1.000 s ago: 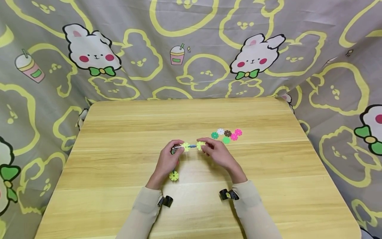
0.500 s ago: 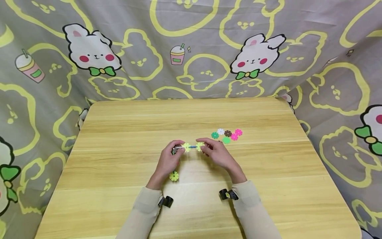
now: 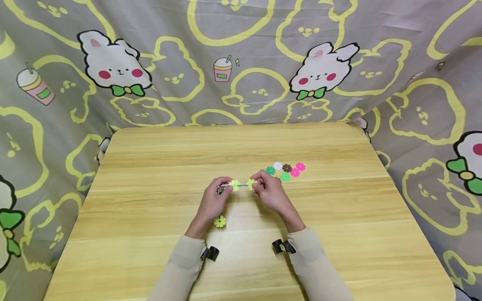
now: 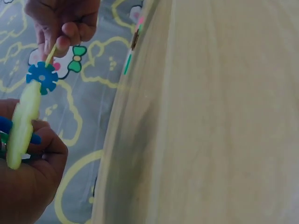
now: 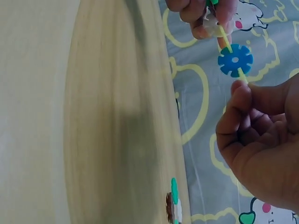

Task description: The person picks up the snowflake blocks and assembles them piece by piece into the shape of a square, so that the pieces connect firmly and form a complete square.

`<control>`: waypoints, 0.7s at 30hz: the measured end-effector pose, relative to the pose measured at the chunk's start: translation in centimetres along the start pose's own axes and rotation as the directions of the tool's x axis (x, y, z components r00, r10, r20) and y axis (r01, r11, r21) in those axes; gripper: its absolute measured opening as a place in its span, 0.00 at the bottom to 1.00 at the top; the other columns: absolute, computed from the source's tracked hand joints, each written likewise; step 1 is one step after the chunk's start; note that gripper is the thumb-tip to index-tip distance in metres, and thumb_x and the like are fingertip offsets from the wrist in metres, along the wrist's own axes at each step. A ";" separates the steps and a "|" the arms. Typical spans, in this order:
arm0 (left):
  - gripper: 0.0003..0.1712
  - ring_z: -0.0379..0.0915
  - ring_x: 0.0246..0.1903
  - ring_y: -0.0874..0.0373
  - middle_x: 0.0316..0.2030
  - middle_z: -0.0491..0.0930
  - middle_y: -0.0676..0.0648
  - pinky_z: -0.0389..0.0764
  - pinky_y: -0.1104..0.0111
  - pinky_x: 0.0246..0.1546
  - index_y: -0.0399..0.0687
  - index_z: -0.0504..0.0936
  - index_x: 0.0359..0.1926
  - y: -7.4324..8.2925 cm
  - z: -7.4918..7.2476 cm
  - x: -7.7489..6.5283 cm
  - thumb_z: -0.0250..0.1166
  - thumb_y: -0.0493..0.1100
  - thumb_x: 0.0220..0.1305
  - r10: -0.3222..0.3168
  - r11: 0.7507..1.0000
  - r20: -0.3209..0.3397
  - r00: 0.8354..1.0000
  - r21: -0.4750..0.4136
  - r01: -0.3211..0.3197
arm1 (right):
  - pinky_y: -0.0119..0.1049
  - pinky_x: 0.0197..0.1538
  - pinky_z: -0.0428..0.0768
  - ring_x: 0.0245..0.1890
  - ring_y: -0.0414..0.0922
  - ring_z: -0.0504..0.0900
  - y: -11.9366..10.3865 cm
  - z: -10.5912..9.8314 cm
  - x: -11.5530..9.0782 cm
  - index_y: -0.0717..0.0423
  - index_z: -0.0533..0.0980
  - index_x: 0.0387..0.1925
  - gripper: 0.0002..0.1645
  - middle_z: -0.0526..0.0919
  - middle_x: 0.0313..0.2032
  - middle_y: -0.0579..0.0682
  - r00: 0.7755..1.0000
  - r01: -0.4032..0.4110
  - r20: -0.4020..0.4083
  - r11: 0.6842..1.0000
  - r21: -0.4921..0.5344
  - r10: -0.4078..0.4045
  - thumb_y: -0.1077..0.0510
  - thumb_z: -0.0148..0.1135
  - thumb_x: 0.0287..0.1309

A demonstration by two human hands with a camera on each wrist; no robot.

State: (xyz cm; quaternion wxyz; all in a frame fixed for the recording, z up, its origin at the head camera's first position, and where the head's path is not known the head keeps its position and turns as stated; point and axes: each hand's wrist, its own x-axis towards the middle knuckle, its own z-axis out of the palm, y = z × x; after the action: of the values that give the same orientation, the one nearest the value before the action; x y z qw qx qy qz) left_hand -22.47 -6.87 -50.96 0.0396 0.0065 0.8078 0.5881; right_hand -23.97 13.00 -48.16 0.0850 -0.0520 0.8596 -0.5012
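A chain of notched plastic discs spans the two hands. My left hand (image 3: pixel 215 200) holds its left part, where a white disc (image 5: pixel 211 23) and a bit of green show between the fingers. From there a yellow disc (image 3: pixel 235 185) slots into a blue disc (image 5: pixel 235 60). On the blue disc's other side sits a second yellow disc (image 3: pixel 251 184), pinched between thumb and fingertips of my right hand (image 3: pixel 272 192). Below the left hand another yellow disc (image 3: pixel 220 221) hangs from the same piece. The left fingers cover some of the joined discs.
Loose discs lie on the wooden table (image 3: pixel 150 234) beyond the right hand: a green one (image 3: pixel 270 170), a white one (image 3: pixel 278 166), a brown one (image 3: pixel 287 168), a light green one (image 3: pixel 285 177) and pink ones (image 3: pixel 300 166). A patterned curtain (image 3: pixel 180 54) surrounds the table.
My right hand has shifted slightly left and its fingers have drawn in closer on the end yellow disc. The left hand and its part of the chain stay nearly still.
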 end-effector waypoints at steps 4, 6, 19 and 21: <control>0.14 0.71 0.58 0.52 0.55 0.77 0.48 0.68 0.54 0.63 0.53 0.79 0.53 0.1 -0.1 -0.1 0.60 0.46 0.68 0.006 1.000 -0.006 1.000 -0.003 -0.006 | 0.30 0.26 0.72 0.26 0.45 0.77 -0.3 0.5 0.0 0.55 0.76 0.48 0.10 0.82 0.30 0.56 0.999 -0.021 -0.029 1.000 0.012 0.021 0.61 0.56 0.66; 0.14 0.71 0.58 0.52 0.54 0.77 0.48 0.69 0.54 0.63 0.52 0.79 0.53 0.1 -0.1 -0.2 0.60 0.46 0.68 0.012 1.000 -0.009 1.000 0.000 -0.012 | 0.30 0.26 0.73 0.27 0.47 0.78 -0.5 0.7 0.0 0.55 0.76 0.48 0.10 0.81 0.29 0.54 0.999 -0.024 -0.043 1.000 0.011 0.024 0.62 0.56 0.66; 0.14 0.75 0.39 0.56 0.47 0.77 0.48 0.76 0.64 0.44 0.55 0.78 0.53 -0.2 -0.1 -0.1 0.60 0.46 0.68 0.005 0.999 -0.049 0.999 -0.042 -0.007 | 0.34 0.27 0.75 0.32 0.60 0.81 -0.5 1.6 0.0 0.54 0.71 0.59 0.20 0.80 0.33 0.61 1.000 -0.004 0.016 0.992 0.130 0.002 0.60 0.55 0.67; 0.14 0.73 0.29 0.56 0.44 0.76 0.47 0.77 0.67 0.32 0.55 0.77 0.54 -0.2 -0.1 -0.2 0.60 0.46 0.68 0.004 0.997 -0.028 1.000 -0.080 -0.006 | 0.42 0.32 0.79 0.35 0.60 0.81 -0.6 1.5 0.0 0.55 0.69 0.60 0.21 0.81 0.33 0.60 1.000 -0.004 0.012 0.987 0.162 0.002 0.60 0.55 0.67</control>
State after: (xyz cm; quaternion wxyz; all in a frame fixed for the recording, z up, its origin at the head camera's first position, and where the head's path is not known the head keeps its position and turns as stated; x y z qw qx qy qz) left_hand -22.31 -7.07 -51.08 0.0269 -0.0014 0.7840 0.6201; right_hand -23.71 11.42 -48.41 0.0946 -0.0465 0.8155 -0.5690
